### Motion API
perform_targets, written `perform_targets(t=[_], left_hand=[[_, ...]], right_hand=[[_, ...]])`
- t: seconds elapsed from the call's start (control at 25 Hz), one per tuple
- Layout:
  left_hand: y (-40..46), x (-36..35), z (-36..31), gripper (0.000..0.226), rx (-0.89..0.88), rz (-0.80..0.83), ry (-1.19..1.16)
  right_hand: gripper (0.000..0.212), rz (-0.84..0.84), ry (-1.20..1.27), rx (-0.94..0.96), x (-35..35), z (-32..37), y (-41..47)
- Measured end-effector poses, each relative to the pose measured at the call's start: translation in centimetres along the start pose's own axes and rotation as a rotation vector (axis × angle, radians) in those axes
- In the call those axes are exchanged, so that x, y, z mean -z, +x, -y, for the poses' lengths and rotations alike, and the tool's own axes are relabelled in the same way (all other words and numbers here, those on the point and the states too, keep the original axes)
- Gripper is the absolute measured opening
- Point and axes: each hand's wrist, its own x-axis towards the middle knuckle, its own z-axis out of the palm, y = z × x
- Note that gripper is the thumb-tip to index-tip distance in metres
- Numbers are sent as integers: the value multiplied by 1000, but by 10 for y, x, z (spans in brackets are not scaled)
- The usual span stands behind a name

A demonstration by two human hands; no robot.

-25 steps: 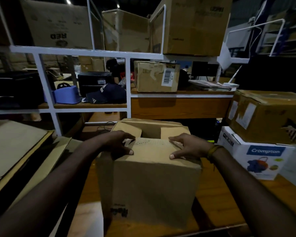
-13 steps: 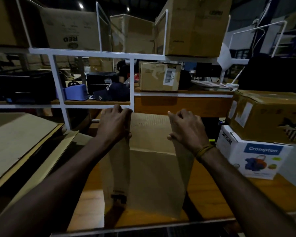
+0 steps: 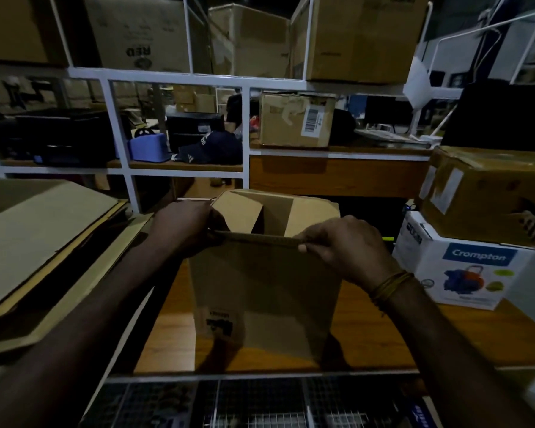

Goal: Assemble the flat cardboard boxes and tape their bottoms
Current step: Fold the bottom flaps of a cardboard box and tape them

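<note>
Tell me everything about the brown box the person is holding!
The cardboard box is plain brown, with a small dark printed mark low on its front. It stands upright on the wooden table, its top open, so you can see inside past flaps sticking up at the back. The left hand and right hand each grip the near top edge, one at each corner. No tape shows on it.

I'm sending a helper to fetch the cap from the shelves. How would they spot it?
Look at the white metal rack behind the worktable, on its wooden middle shelf left of the centre post. The dark navy cap lies beside a blue plastic case; it alone is soft fabric with white lettering.
</note>
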Motion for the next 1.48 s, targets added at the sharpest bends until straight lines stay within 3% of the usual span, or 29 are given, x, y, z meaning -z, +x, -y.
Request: perform_targets(t=[0.08,0.2,0.28,0.36,0.4,0.48,0.68,0.76,0.88,1.0,1.08,1.2,1.36,1.48], left_hand=[[2,-5,3,34,-41,224,-71],[3,-22,11,72,-114,534,-160],[1,-31,15,101,-122,691,-315],[1,-39,17,126,-149,743,-332],[3,-44,18,125,-145,712,-306],[10,-56,22,103,-133,569,-223],[19,-94,31,62,-177,51,-59],[17,-103,24,43,-130,-91,-119],[13,-109,7,30,-112,-182,-211],[8,-109,-7,27,-84,-177,-272],[11,-104,-17,28,-82,-75,-315],[20,-93,-29,33,-138,126,-404],[52,-86,-31,30,-270,343,-487],[89,-93,-29,15,-341,405,-526]], right_hand=[[50,237,94,-18,-1,-2,-5],[88,468,313,-65,-14,-8,-10],[87,466,336,-96,-29,-14,-10],[75,393,192,-128,-48,-25,-7],[74,356,93,-130,-55,-29,-6],[82,267,-29,-146,-67,-34,-8],[77,-11,-34,-170,-98,-41,-20],[71,-64,-5,-177,-107,-45,-19],[66,-133,-20,-206,-115,-55,-13],[49,-156,24,-263,-122,-62,-6],[38,-184,99,-289,-120,-58,1],[46,-204,127,-383,-115,-42,14],[40,-162,76,-530,-108,-27,36],[59,15,62,-605,-100,-32,62]])
